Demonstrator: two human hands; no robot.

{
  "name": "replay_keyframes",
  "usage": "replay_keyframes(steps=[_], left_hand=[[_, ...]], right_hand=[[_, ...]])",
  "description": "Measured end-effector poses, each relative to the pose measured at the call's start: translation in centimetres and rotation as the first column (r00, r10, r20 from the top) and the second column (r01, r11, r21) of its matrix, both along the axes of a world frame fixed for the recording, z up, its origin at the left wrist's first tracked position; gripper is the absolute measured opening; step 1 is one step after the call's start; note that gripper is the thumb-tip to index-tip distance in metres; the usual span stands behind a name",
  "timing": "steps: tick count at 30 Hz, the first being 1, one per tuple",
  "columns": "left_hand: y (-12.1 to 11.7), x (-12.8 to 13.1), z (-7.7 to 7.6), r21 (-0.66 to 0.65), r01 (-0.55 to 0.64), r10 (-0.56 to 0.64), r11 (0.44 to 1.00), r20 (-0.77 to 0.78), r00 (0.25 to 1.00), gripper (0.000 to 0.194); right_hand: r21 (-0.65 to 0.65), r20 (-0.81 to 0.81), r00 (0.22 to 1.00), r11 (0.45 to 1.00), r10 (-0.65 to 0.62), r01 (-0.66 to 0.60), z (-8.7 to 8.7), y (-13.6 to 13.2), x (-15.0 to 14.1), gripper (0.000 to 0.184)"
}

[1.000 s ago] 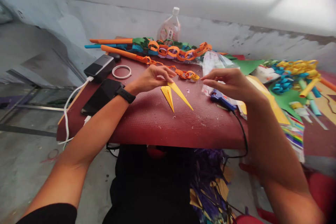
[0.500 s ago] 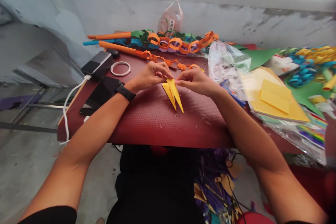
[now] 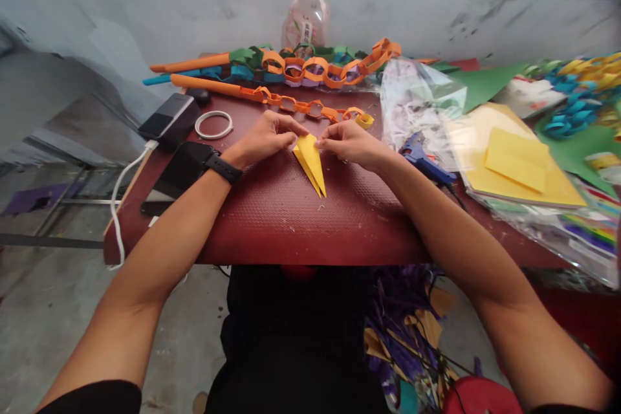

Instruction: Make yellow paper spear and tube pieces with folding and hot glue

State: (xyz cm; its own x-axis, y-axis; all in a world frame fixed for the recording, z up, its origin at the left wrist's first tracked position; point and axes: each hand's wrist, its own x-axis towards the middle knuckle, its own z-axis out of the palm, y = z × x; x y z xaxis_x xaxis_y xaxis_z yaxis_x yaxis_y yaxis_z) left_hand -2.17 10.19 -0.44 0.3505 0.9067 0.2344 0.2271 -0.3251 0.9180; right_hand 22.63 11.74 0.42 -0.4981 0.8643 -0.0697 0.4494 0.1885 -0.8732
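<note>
A folded piece of yellow paper [image 3: 312, 165] is between my two hands over the middle of the dark red table [image 3: 272, 233]. It has a pointed shape, with two narrow tips close together towards me. My left hand [image 3: 272, 137] pinches its upper left edge between thumb and finger. On the other side, my right hand [image 3: 350, 142] grips the upper right edge with its fingertips. Just behind the hands lies an orange paper chain [image 3: 315, 108] ending in a yellow link.
A larger paper chain [image 3: 334, 74] and a plastic bottle [image 3: 305, 19] stand at the back. Left are a black-and-grey box [image 3: 169, 118], a white ring [image 3: 213, 125] and a cable. Right lie a blue glue gun [image 3: 424, 162], a clear bag [image 3: 417, 94] and yellow paper sheets [image 3: 517, 158].
The yellow paper's two points, spread apart before, now lie close together, and a broader face is turned up. Both hands keep hold of it. The view has shifted slightly.
</note>
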Motion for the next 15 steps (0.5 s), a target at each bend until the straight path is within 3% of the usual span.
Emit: replay_keyframes(steps=[7, 15], left_hand=[[0.28, -0.10, -0.23, -0.051, -0.037, 0.037, 0.998, -0.004, 0.999, 0.028], [0.50, -0.30, -1.01, -0.081, 0.009, -0.012, 0.997, -0.035, 0.999, 0.017]], right_hand=[[0.050, 0.018, 0.999, 0.998, 0.029, -0.029, -0.52, 0.14, -0.59, 0.036], [0.095, 0.128, 0.992, 0.996, -0.006, -0.006, -0.39, 0.00, -0.97, 0.030]])
